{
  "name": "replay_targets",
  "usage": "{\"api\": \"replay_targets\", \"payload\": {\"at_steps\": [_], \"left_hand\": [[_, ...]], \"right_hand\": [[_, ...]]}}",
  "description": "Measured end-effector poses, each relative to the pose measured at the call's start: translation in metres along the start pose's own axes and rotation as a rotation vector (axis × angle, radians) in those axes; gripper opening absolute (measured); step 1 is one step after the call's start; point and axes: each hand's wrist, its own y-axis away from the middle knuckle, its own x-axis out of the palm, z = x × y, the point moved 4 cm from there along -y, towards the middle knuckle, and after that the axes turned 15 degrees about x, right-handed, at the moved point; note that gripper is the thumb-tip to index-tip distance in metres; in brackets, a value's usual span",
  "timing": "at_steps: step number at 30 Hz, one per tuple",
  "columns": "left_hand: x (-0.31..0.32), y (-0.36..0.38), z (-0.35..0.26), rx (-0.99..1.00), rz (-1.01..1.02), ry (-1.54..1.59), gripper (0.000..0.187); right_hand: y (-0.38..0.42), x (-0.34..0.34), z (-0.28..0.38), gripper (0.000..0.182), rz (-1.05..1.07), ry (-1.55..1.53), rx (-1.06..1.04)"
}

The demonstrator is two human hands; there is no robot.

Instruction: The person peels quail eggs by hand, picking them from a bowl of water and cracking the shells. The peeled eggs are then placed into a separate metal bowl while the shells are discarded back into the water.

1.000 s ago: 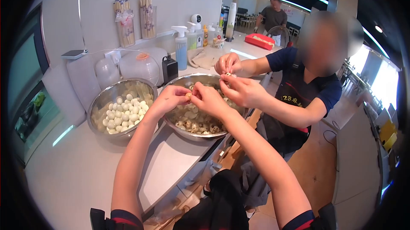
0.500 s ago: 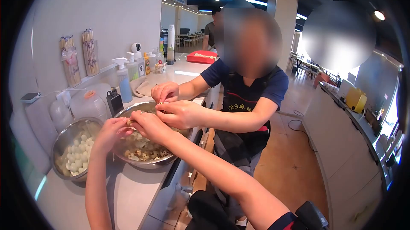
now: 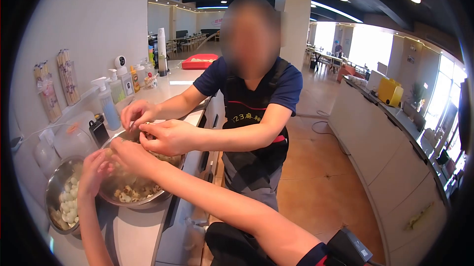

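Observation:
My left hand [image 3: 94, 170] and my right hand [image 3: 131, 156] meet above the near left side of a metal bowl [image 3: 143, 205]. Their curled fingers pinch a small quail egg [image 3: 109, 153], mostly hidden between them. Speckled quail eggs and bits of shell [image 3: 133, 194] lie in this bowl. On its left, a second metal bowl [image 3: 51, 187] holds several peeled white eggs [image 3: 69, 199]. Facing me, a co-worker's two hands [image 3: 165, 135] work over the far side of the shell bowl, with a speckled piece at the fingertips.
Pump bottles [image 3: 107, 105], a black box-shaped device [image 3: 98, 132] and a small white camera [image 3: 120, 62] stand along the wall. A red tray [image 3: 197, 61] sits farther down the counter. Across the tiled floor [image 3: 316, 187] runs another counter [image 3: 365, 133] with a yellow case [image 3: 390, 92].
My view has turned right, so the bowls and hands appear farther left. My hands stay together over the bowl. The co-worker's hands have moved slightly apart.

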Motion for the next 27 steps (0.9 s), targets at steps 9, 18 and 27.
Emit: {"api": "replay_targets", "payload": {"at_steps": [9, 18, 27], "left_hand": [[0.013, 0.001, -0.004, -0.048, 0.07, -0.11, 0.027], [0.007, -0.003, -0.003, 0.077, 0.039, -0.109, 0.029], [0.004, 0.001, -0.004, -0.001, 0.056, 0.03, 0.033]], "right_hand": [[0.007, -0.001, 0.0, 0.018, 0.018, 0.069, -0.1], [0.002, -0.006, 0.007, 0.018, 0.042, -0.021, -0.073], [0.0, -0.003, 0.006, 0.014, -0.012, -0.195, -0.066]]}}
